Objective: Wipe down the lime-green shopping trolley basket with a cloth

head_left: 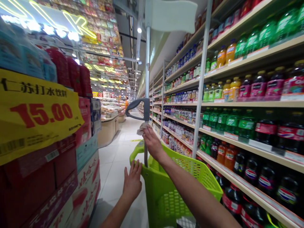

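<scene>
A crumpled whitish cloth or tissue is held in the fingers of my right hand, against the metal pole just below the grey handle. That pole rises out of a bright green shopping basket cart with perforated walls. My left hand lies on the green rim at the cart's near left corner, its fingers stretched out and apart. A pale blank sign panel is fixed to the top of the pole.
On the right, tall shelves hold several rows of bottled drinks. Stacked cartons with a yellow price sign stand close on the left. A tiled aisle runs ahead past a display counter. A person in orange is far off.
</scene>
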`<state>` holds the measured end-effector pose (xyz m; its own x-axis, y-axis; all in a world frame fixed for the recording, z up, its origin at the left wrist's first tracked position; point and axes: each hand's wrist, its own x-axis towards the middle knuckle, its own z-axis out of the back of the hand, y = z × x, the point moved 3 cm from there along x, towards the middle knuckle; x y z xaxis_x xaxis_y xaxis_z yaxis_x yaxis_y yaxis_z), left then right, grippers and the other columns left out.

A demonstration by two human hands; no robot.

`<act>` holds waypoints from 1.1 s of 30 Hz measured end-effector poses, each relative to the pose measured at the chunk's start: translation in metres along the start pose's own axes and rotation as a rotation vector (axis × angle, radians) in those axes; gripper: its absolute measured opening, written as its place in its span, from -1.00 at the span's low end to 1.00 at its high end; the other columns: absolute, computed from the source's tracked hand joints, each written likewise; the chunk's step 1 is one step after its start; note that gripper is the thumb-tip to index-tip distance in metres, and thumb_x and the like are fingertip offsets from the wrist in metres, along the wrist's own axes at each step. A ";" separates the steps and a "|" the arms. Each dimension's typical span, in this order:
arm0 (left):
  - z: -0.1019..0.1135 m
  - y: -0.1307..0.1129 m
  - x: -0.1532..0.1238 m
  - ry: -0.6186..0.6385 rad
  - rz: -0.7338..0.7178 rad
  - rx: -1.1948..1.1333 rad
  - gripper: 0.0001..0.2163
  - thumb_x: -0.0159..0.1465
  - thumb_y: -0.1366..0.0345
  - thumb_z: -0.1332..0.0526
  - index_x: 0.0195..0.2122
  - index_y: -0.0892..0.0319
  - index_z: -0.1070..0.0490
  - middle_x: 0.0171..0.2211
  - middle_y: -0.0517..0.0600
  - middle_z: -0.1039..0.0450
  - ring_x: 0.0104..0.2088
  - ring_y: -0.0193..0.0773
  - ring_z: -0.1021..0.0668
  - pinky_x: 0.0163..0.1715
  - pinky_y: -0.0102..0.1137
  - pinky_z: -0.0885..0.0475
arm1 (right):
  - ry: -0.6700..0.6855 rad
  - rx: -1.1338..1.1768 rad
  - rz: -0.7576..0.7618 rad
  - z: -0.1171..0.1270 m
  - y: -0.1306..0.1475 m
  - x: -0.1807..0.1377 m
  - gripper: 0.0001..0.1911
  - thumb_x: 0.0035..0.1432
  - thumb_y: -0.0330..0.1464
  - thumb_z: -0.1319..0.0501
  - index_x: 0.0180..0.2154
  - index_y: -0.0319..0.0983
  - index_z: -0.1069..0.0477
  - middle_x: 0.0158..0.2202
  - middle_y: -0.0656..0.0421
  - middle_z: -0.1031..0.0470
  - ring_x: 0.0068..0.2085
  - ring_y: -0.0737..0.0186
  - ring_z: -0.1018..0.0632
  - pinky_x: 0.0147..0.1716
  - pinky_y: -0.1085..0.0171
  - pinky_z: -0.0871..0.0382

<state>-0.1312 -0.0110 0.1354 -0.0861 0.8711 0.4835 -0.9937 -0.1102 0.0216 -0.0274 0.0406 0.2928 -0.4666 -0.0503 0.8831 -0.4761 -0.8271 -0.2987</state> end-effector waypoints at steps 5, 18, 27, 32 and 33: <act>-0.003 0.000 0.000 0.006 -0.002 -0.020 -0.29 -0.09 0.55 0.04 0.17 0.19 -0.02 0.24 0.01 0.11 0.24 -0.10 0.10 0.14 0.04 0.12 | 0.284 -0.079 0.217 -0.033 0.022 -0.094 -0.61 0.17 -0.49 0.03 0.05 -0.37 -0.20 0.02 -0.01 -0.32 0.15 0.08 -0.19 0.09 0.04 -0.19; 0.001 -0.007 0.000 0.044 -0.015 -0.079 -0.28 -0.09 0.52 0.00 0.19 0.22 0.04 0.26 0.02 0.19 0.25 -0.08 0.16 0.13 0.07 0.13 | 0.175 -0.152 0.088 -0.019 -0.008 -0.025 -0.61 0.18 -0.52 0.10 0.02 -0.33 -0.25 0.10 0.00 -0.23 0.17 0.05 -0.15 0.11 0.02 -0.09; 0.012 -0.006 -0.001 -0.028 0.014 -0.327 -0.33 -0.04 0.49 -0.04 0.16 0.34 0.08 0.18 0.16 -0.07 0.23 -0.13 0.02 0.17 -0.13 0.04 | 0.317 -0.051 0.243 -0.032 0.032 -0.140 -0.62 0.08 -0.60 0.07 -0.09 -0.38 -0.34 -0.03 -0.03 -0.37 0.10 0.06 -0.25 0.09 0.03 -0.10; 0.015 -0.005 0.004 -0.081 0.040 -0.366 -0.35 -0.04 0.51 -0.04 0.14 0.33 0.09 0.15 0.20 -0.11 0.20 -0.10 -0.07 0.15 -0.06 0.03 | 0.276 -0.015 0.053 -0.027 0.011 -0.068 -0.62 0.13 -0.57 0.08 -0.04 -0.33 -0.29 0.07 -0.01 -0.27 0.16 0.07 -0.15 0.12 -0.01 -0.01; 0.015 -0.005 0.004 -0.087 0.040 -0.376 -0.34 -0.04 0.51 -0.03 0.15 0.33 0.09 0.14 0.20 -0.12 0.20 -0.10 -0.07 0.14 -0.05 0.03 | 0.268 0.001 0.036 -0.029 0.013 -0.071 -0.63 0.14 -0.56 0.09 -0.04 -0.33 -0.30 0.06 -0.01 -0.28 0.16 0.07 -0.15 0.12 -0.01 -0.03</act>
<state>-0.1252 -0.0140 0.1502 -0.1345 0.8241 0.5502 -0.9483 0.0540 -0.3128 -0.0220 0.0492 0.2158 -0.6642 0.0699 0.7443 -0.4548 -0.8280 -0.3280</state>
